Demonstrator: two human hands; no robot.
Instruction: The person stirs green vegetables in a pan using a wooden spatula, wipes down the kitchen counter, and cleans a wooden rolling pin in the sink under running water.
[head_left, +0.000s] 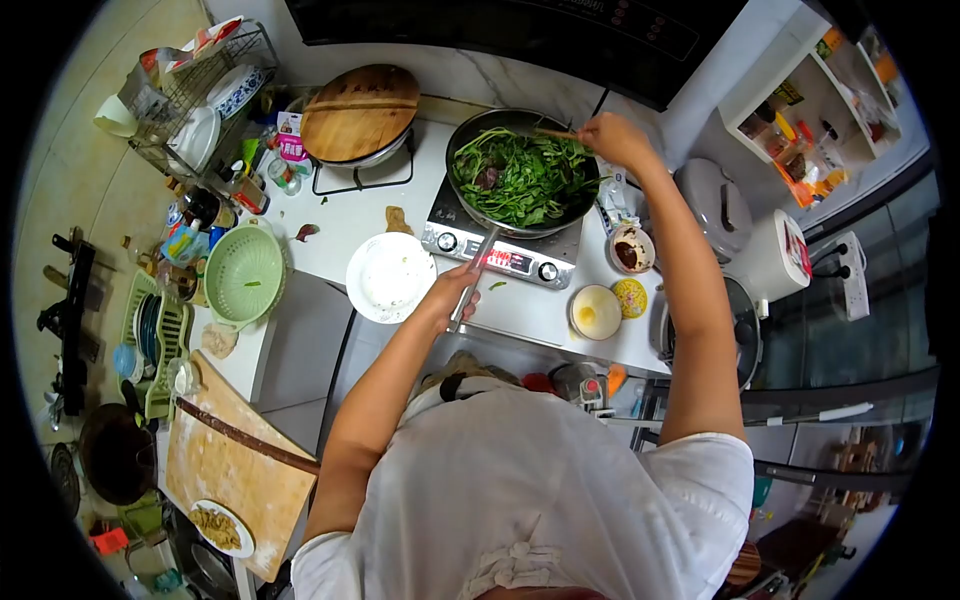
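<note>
My left hand [452, 298] is closed around the metal handle [478, 262] of a dark frying pan [482, 215]. The pan sits on an induction cooker [512, 258] with a lit red display. Leafy greens [525, 175] fill it, some of them reaching the rim. Over the pan's right edge, my right hand [615, 140] grips a brown wooden utensil [556, 133]; its far end is among the greens, so its exact kind is unclear. A white plate [390, 278] with a few green scraps lies left of the left hand.
A wooden lid [360, 112] covers a pot at the back left. A green colander [243, 277] and bottles stand further left. Right of the cooker are a cream bowl [596, 312], a bowl of dark sauce [631, 249] and a rice cooker [713, 205]. A floured board [235, 450] holds a rolling pin [245, 435].
</note>
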